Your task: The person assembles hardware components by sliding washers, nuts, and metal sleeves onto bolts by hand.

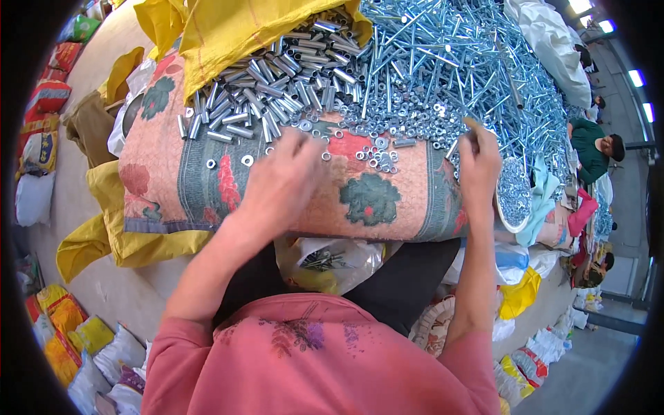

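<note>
My left hand (pixel 289 173) is over the patterned cloth, just in front of loose washers and ring washers (pixel 326 156). Motion smears its fingers, so what they hold, if anything, does not show. My right hand (pixel 478 162) is closed near the right end of the cloth, its fingertips at a short shiny metal rod (pixel 452 149). Beyond the hands spreads a heap of small nuts (pixel 408 124). Metal sleeves (pixel 266 93) are piled behind my left hand, and long thin bolts (pixel 443 55) lie heaped at the far right.
The flowered cloth (pixel 370 200) covers the work surface. A yellow sack (pixel 235 34) lies by the sleeves. Right of my right hand stands a white-rimmed container (pixel 514 197) of small metal parts beside a pale blue cloth (pixel 543 200). A person in green (pixel 591 152) is farther right.
</note>
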Tool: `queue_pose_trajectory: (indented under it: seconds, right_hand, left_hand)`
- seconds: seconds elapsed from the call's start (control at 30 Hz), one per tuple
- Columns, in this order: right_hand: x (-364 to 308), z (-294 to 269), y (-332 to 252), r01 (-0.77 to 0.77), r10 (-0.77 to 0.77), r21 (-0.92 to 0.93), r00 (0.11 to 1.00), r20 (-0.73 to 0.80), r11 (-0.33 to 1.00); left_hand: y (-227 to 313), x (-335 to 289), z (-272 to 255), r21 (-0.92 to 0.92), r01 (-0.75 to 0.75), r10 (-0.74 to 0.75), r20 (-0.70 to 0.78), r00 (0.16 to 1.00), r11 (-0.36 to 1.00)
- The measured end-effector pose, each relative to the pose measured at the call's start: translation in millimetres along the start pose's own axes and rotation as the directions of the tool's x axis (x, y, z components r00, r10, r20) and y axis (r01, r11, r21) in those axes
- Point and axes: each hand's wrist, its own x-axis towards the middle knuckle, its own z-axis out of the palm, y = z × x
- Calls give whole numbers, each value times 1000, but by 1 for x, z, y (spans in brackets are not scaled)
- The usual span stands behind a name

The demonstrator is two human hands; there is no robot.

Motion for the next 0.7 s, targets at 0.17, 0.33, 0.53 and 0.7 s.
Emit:
queue_pose_trajectory:
  seconds: [0.17, 0.33, 0.53, 0.7]
  right_hand:
    - [49, 39, 57, 138, -172, -435, 984, -40, 890]
    - [54, 22, 50, 145, -187, -380, 980, -75, 913]
    - [-17, -12, -66, -207, 307, 625, 950, -55, 753]
    - [-80, -9, -105, -300, 211, 812, 952, 222, 501]
  left_hand:
    - [-38, 19, 30, 218, 5, -20, 69, 997, 976]
    - [-35, 18, 22, -297, 93, -105, -24, 994, 950]
    - [-21, 11, 12, -923, 374, -378, 380, 845, -90]
    - [-11, 6, 21, -887, 401, -410, 461, 787, -227]
